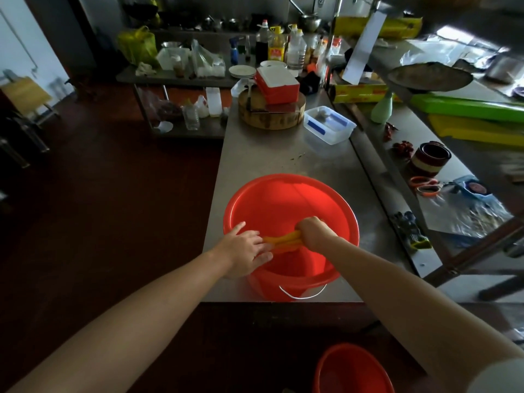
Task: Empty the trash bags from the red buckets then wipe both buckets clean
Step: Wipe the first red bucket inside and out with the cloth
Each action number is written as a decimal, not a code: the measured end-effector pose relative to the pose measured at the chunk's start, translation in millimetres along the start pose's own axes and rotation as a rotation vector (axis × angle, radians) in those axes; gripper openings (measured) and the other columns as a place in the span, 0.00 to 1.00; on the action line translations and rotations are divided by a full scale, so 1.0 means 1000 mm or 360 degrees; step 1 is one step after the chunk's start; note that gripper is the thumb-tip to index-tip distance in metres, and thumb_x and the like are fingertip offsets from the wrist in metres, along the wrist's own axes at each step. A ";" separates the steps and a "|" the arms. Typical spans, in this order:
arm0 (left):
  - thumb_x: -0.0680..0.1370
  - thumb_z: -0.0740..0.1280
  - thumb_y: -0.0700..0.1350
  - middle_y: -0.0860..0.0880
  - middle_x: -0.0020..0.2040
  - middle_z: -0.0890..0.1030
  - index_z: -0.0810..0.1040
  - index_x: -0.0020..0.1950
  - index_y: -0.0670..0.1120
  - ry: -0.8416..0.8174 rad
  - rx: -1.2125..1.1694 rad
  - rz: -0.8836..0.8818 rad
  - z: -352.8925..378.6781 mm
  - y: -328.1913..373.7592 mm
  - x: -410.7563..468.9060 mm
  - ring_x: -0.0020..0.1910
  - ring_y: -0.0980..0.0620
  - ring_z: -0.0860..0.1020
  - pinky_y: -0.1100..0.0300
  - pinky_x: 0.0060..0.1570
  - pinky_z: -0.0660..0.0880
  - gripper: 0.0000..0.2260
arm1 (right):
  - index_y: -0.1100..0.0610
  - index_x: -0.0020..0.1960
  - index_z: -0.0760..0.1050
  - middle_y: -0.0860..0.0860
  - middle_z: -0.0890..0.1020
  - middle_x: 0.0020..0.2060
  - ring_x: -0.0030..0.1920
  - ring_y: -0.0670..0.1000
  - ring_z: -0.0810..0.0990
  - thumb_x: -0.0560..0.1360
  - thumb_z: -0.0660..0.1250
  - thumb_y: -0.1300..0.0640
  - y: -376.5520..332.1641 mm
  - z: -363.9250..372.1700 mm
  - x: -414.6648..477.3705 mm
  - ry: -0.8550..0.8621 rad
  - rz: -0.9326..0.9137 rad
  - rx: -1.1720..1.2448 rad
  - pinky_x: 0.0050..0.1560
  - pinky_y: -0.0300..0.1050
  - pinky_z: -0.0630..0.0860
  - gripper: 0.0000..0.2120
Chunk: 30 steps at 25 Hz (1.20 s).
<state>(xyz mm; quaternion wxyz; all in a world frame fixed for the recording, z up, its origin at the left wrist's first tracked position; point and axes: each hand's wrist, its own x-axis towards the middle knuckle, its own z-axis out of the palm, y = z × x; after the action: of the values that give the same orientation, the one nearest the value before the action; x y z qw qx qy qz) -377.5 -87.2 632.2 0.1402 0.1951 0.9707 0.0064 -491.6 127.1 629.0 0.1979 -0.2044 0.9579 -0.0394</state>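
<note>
Right hand fists the yellow cloth; left hand pinches its end.

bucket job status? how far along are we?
Done: no trash bag shows in the red bucket on the steel table. In hand: left hand and right hand hold a yellow cloth stretched between them over it, so wiping looks underway. Left: the second red bucket on the floor; its inside is too dim to judge.

Lower bucket cut off, cloth ends hidden
</note>
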 end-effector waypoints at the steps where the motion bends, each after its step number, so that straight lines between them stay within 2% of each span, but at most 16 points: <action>1: 0.83 0.40 0.63 0.53 0.78 0.65 0.58 0.80 0.57 0.0020 -0.0015 -0.0017 -0.001 0.000 0.002 0.79 0.53 0.55 0.43 0.78 0.39 0.27 | 0.59 0.54 0.81 0.55 0.83 0.52 0.54 0.56 0.82 0.78 0.62 0.63 0.002 0.003 0.004 -0.0032 -0.0065 -0.0107 0.52 0.44 0.75 0.11; 3: 0.84 0.42 0.62 0.53 0.78 0.65 0.58 0.80 0.58 0.0018 -0.0031 -0.0057 -0.003 -0.001 0.007 0.80 0.53 0.54 0.44 0.78 0.39 0.26 | 0.57 0.63 0.80 0.53 0.81 0.60 0.61 0.56 0.80 0.79 0.65 0.58 0.006 0.014 0.012 -0.0173 -0.0097 -0.0235 0.61 0.47 0.76 0.14; 5: 0.84 0.43 0.62 0.53 0.79 0.63 0.57 0.80 0.59 -0.0011 -0.0057 -0.0115 -0.006 -0.004 0.013 0.80 0.53 0.52 0.44 0.78 0.39 0.25 | 0.54 0.70 0.76 0.52 0.79 0.65 0.65 0.56 0.77 0.80 0.65 0.53 0.008 0.023 0.018 -0.0326 -0.0111 -0.0339 0.64 0.49 0.75 0.19; 8: 0.85 0.45 0.60 0.52 0.81 0.58 0.53 0.81 0.60 0.0003 -0.0030 -0.0189 -0.011 -0.010 0.027 0.81 0.52 0.48 0.44 0.78 0.40 0.24 | 0.51 0.78 0.66 0.53 0.73 0.71 0.69 0.56 0.73 0.82 0.63 0.49 0.012 0.032 0.033 -0.0467 -0.0139 -0.0400 0.67 0.47 0.70 0.25; 15: 0.84 0.49 0.58 0.49 0.82 0.48 0.50 0.81 0.60 0.0187 0.0207 -0.0385 -0.015 -0.028 0.065 0.81 0.48 0.40 0.42 0.78 0.41 0.24 | 0.50 0.82 0.56 0.54 0.66 0.77 0.74 0.58 0.68 0.82 0.63 0.49 0.014 0.038 0.059 -0.0519 -0.0244 -0.0364 0.72 0.51 0.67 0.31; 21: 0.83 0.54 0.54 0.46 0.82 0.43 0.50 0.81 0.60 0.0259 0.0273 -0.0314 -0.016 -0.062 0.101 0.80 0.46 0.38 0.40 0.78 0.45 0.27 | 0.47 0.82 0.51 0.54 0.61 0.79 0.75 0.60 0.66 0.80 0.66 0.45 0.005 0.046 0.092 -0.0592 -0.0225 -0.0415 0.73 0.54 0.67 0.37; 23: 0.82 0.57 0.50 0.46 0.82 0.41 0.47 0.81 0.60 0.0281 0.0258 -0.0279 -0.019 -0.080 0.122 0.80 0.45 0.36 0.40 0.78 0.45 0.30 | 0.45 0.82 0.52 0.53 0.60 0.79 0.75 0.59 0.66 0.78 0.67 0.45 -0.001 0.052 0.110 -0.0600 -0.0168 -0.0360 0.72 0.55 0.69 0.38; 26: 0.78 0.60 0.37 0.48 0.81 0.34 0.41 0.81 0.60 0.0248 0.0206 -0.0220 -0.022 -0.107 0.152 0.79 0.44 0.33 0.41 0.78 0.46 0.40 | 0.43 0.82 0.52 0.52 0.57 0.80 0.76 0.59 0.64 0.77 0.69 0.45 -0.009 0.065 0.126 -0.0642 -0.0049 -0.0289 0.70 0.57 0.70 0.40; 28: 0.74 0.59 0.29 0.51 0.80 0.32 0.42 0.81 0.61 0.0187 0.0015 -0.0127 -0.023 -0.120 0.166 0.79 0.44 0.35 0.44 0.77 0.50 0.46 | 0.43 0.82 0.53 0.52 0.53 0.81 0.77 0.60 0.60 0.76 0.70 0.46 -0.013 0.073 0.130 -0.0689 0.0056 -0.0256 0.71 0.60 0.69 0.41; 30: 0.72 0.58 0.24 0.56 0.80 0.34 0.47 0.81 0.60 0.0172 -0.0251 -0.0038 -0.026 -0.130 0.173 0.80 0.44 0.38 0.48 0.75 0.57 0.47 | 0.43 0.81 0.54 0.52 0.52 0.81 0.78 0.61 0.58 0.75 0.71 0.46 -0.017 0.082 0.130 -0.0700 0.0126 -0.0250 0.72 0.61 0.67 0.41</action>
<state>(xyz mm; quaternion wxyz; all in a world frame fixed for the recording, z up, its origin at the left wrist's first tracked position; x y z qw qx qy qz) -587.0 -140.1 601.3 0.1027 0.1713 0.9756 0.0915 -561.7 59.3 509.7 0.3866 -0.1852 0.8991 0.0885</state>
